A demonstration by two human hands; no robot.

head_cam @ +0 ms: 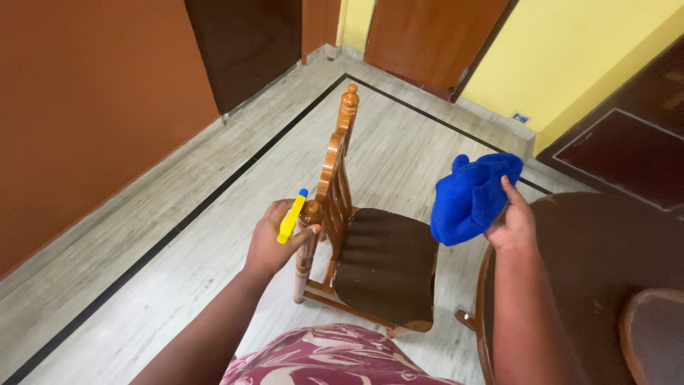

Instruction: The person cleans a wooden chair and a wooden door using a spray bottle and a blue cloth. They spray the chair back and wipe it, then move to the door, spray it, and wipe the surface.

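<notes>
Walls: rust-brown wall (85,107) my left, yellow wall (584,50) ahead | doors: dark brown doors (249,43) | floor: pale wood-grain floor (142,249), black border line (214,192) | furniture: dark round worktop (605,264) my right | light: even.

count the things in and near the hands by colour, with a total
blue: 1, cloth in right hand
yellow with blue tip: 1, tool in left hand
brown wood: 2, chair and table
total: 4

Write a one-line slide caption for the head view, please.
Left hand holds a yellow spray bottle beside a wooden chair; right hand grips a blue cloth.
</notes>
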